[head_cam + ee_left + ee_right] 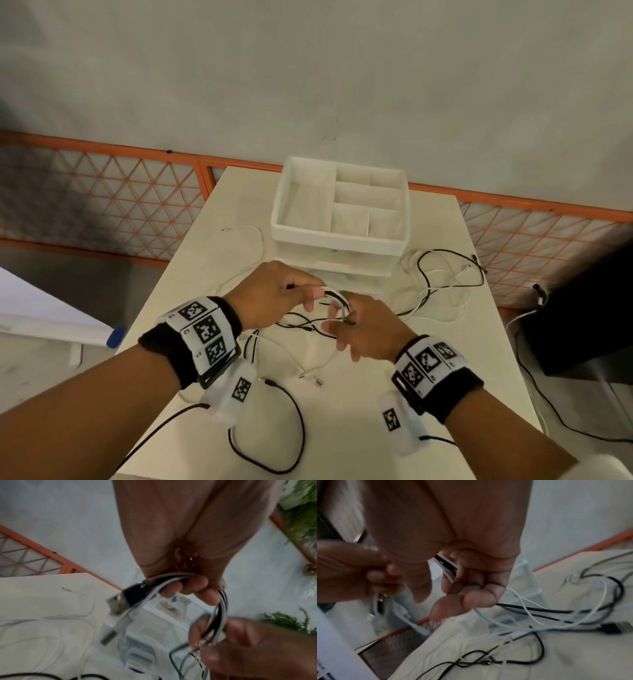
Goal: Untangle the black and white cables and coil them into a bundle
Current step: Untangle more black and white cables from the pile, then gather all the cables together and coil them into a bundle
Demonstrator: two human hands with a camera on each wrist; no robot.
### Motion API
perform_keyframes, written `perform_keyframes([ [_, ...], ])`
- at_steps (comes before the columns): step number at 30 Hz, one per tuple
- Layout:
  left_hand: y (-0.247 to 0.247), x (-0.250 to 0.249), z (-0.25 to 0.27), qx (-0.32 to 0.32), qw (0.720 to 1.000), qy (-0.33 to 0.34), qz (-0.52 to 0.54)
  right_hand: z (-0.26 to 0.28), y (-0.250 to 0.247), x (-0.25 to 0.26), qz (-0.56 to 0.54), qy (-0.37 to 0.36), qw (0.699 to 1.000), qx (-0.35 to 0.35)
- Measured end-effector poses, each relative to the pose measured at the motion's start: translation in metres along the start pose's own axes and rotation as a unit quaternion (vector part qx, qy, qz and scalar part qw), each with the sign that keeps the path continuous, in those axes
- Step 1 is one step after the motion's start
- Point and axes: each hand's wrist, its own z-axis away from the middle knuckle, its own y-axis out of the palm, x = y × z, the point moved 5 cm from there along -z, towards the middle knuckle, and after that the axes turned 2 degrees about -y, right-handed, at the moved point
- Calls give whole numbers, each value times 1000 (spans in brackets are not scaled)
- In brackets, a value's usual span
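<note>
Both hands hover over the white table [394,404] with a short loop of black and white cables [337,301] between them. My left hand [313,296] grips one side of that loop, fingers [188,588] curled round the strands. A black USB plug [123,601] and a white plug [109,635] stick out past them. My right hand [337,329] pinches the other side, the strands [447,566] running through its curled fingers [479,599]. From it, black cable [445,270] and white cable [452,308] trail in a loose tangle to the right. Another black loop [298,428] lies near the front.
A white compartment organizer [339,236] on clear drawers stands just behind the hands. A thin white cable [253,236] lies to its left. A black box [582,325] sits off the table's right edge. An orange lattice fence [120,192] runs behind.
</note>
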Motion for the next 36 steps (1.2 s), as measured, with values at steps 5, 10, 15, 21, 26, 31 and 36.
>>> perform_keyframes([
  [5,12,26,9,99,979,-84,-156,-7,-56,-19,152,-54,927,-337],
  [10,25,66,18,68,964,-189,-175,-19,-2,-34,86,-56,975,-198],
  [15,14,83,27,-45,962,-265,48,-3,59,-32,123,-131,981,-79],
  [21,17,75,29,-4,963,-264,54,-17,129,-37,284,-23,953,102],
  [26,21,71,32,-3,954,-270,128,-25,143,-39,377,22,920,103],
  [31,12,63,34,-11,949,-233,214,-22,123,-44,281,-14,958,62],
  [36,6,50,31,-4,939,-214,269,-10,61,-7,109,-108,988,-34],
])
